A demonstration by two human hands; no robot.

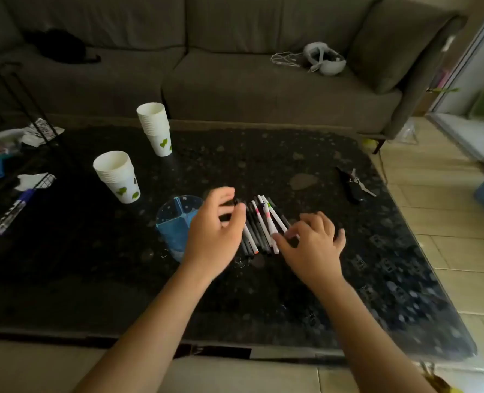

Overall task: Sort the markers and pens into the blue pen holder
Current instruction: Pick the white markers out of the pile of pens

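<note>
Holder (175,222) empty — pens (260,225) beside it — hands (215,234) over them.

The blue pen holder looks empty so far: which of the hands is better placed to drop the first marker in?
Probably the left hand: it sits right beside the blue pen holder, its fingers on the markers. The right hand is across the pile.
</note>
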